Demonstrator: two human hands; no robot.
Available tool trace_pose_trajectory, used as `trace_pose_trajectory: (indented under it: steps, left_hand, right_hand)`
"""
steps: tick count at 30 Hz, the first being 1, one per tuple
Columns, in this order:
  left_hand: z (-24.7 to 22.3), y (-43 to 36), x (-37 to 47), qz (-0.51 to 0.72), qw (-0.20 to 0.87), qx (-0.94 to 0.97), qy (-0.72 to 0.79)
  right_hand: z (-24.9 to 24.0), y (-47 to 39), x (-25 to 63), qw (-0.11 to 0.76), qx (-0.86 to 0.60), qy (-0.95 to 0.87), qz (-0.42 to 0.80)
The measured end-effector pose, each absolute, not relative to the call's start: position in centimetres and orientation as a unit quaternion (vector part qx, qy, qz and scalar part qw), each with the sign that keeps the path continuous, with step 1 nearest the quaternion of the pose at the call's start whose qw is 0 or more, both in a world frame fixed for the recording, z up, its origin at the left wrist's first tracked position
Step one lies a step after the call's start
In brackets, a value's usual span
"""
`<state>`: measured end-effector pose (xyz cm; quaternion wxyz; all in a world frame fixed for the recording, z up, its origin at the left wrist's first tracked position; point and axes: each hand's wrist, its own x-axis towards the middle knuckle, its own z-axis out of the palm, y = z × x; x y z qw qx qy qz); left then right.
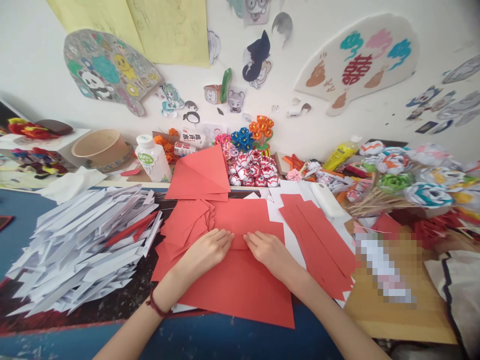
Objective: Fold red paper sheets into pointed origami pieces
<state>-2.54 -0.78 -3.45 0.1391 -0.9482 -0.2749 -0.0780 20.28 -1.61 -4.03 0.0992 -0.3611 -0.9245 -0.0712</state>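
Fan reads 囍; bottle, 100; label, 开水.

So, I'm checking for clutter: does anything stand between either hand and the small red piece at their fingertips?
Nothing visible does: the left hand and right hand both touch the small red piece directly, above a larger red sheet.

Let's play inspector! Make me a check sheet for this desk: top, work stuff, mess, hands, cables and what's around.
Surface: blue desk top, partly covered by paper.
Job's things: red paper piece between the hands, above a large red sheet.
Clutter: heap of white folded strips at left; red-and-white paper flowers behind.
Hands: left hand and right hand pinching the red paper piece.
Cables: nothing seen.
Surroundings: wall with pictures.
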Motion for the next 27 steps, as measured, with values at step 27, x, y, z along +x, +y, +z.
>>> trace_pose_trajectory:
  steps: [27]
  left_hand:
    - [-2.3,0.5,-0.4,-0.190,-0.079,-0.867,-0.455]
  right_hand:
    - [-2.9,-0.1,18.0,0.250,-0.501,-0.810,0.174]
